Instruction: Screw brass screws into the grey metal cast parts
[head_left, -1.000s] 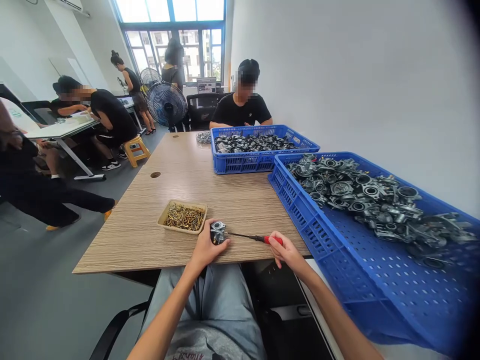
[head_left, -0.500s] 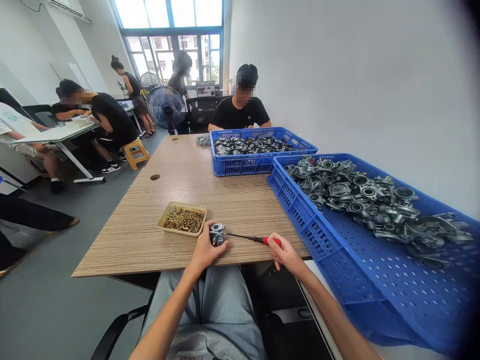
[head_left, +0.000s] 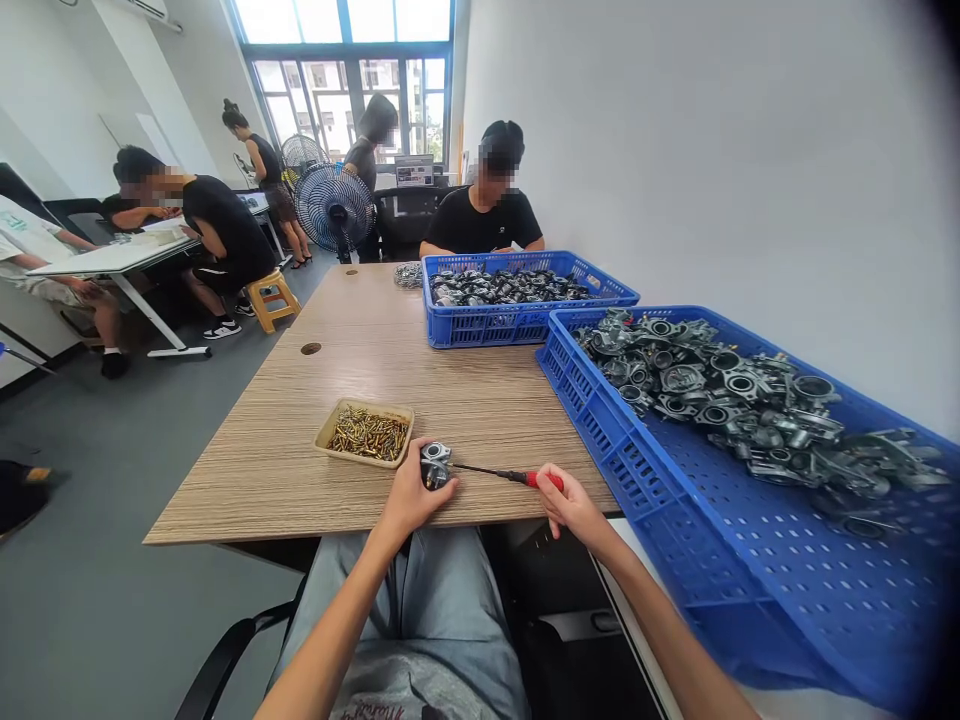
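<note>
- Metal part (head_left: 435, 455), one, dark and silvery with a round opening: in the left hand, over the near edge area of the worktop (head_left: 255, 480); whether it rests on the surface cannot be told. Centre for the clock directions below.
- Left hand (head_left: 407, 492), at 8 o'clock: partly closed, thumb and fingers curled about the metal part.
- Screwdriver (head_left: 491, 472), red handle, long dark shaft: at 3 o'clock, lying nearly level, tip at the part's right side; exact contact too small to tell.
- Right hand (head_left: 568, 500), farther out at 3 o'clock: fingers closed round the red handle.
- Shallow tray (head_left: 360, 460), beige, holding small brass-coloured pieces (head_left: 367, 433): 10 o'clock, just beside.
- Near crate (head_left: 637, 450), blue, metal castings (head_left: 705, 380) heaped at its far side: 3 o'clock, beyond the right hand.
- Far crate (head_left: 487, 330), blue, filled with similar parts: 1 o'clock.
- Person in black shirt (head_left: 484, 220), behind the far crate: 12 o'clock.
</note>
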